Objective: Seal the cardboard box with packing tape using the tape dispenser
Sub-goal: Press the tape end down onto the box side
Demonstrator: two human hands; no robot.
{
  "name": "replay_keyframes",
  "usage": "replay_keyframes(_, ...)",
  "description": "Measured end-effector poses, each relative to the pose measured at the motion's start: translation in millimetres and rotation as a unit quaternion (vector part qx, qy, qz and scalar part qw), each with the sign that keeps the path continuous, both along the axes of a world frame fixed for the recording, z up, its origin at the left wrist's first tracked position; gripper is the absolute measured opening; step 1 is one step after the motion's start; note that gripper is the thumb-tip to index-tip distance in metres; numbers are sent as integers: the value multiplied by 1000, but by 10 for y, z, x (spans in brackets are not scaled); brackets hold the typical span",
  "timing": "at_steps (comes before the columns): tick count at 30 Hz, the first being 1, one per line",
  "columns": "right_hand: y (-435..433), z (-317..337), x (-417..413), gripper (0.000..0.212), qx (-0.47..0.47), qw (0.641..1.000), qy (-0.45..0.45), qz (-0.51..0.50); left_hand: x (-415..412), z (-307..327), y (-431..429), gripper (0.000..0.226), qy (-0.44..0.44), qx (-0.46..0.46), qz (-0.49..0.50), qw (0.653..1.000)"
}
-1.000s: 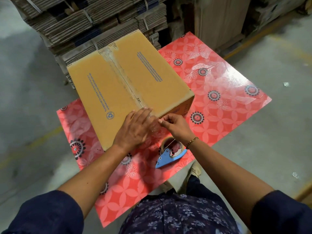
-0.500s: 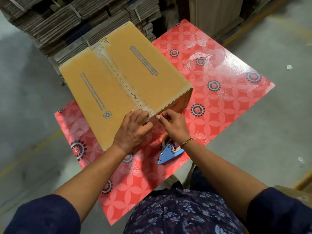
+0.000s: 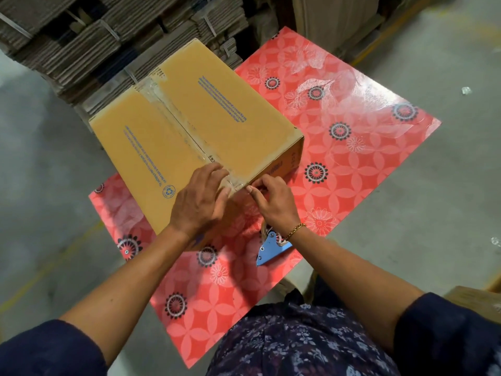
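A closed tan cardboard box (image 3: pixel 217 126) with blue print lies on a red flowered table (image 3: pixel 352 164). A strip of clear packing tape (image 3: pixel 176 123) runs along its centre seam to the near edge. My left hand (image 3: pixel 200 202) lies flat on the near end of that seam, fingers pressing the tape over the edge. My right hand (image 3: pixel 271 199) pinches the tape end at the box's near corner. The blue tape dispenser (image 3: pixel 271 249) lies on the table under my right wrist, held by neither hand.
Bundled stacks of flattened cardboard (image 3: pixel 108 36) rise behind the box. Grey concrete floor (image 3: pixel 40 172) surrounds the table, with yellow lines. Another cardboard piece (image 3: pixel 479 299) shows at the right edge near my arm.
Both hands have stayed at the box's near edge; the left fingers have slid further over the tape end. The view has shifted slightly, and the dispenser has not moved.
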State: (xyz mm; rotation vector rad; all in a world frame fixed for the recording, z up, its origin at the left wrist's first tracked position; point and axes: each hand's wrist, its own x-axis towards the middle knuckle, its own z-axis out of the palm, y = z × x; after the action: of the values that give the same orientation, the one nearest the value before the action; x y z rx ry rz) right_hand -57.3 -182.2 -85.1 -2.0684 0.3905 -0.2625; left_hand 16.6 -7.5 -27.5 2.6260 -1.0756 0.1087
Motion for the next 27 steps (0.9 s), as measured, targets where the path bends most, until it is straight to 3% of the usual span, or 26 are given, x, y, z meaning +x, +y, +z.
replay_keyframes(4, -69, -21, 52, 20, -30, 999, -10, 20, 147, -126, -57, 50, 35, 85, 14, 996)
replay_keyframes(9, -347, -24, 270, 18, -37, 999, -21, -15, 256, -174, -410, 50, 60, 60, 64, 994)
replay_keyframes(11, -451, -76, 308, 13, 26, 997, 8, -73, 299, -194, -482, 48, 56, 44, 74, 995)
replay_keyframes(13, -429, -105, 267, 14, 133, 975, 31, -175, 306, -219, -467, 46, 57, 34, 77, 995)
replay_keyframes(16, -139, -1, 352, 50, 322, 900, 69, -284, 309, -241, -451, 45, 56, 24, 83, 995)
replay_keyframes(18, 83, 99, 577, 66, 392, 855, 80, -331, 321, -250, -467, 45, 51, 21, 79, 995)
replay_keyframes(22, 312, 186, 946, 69, 422, 805, 81, -409, 320, -249, -463, 47, 45, 20, 70, 996)
replay_keyframes(27, 356, -15, 1033, 62, 392, 802, 64, -446, 323, -286, -469, 50, 32, 35, 65, 997)
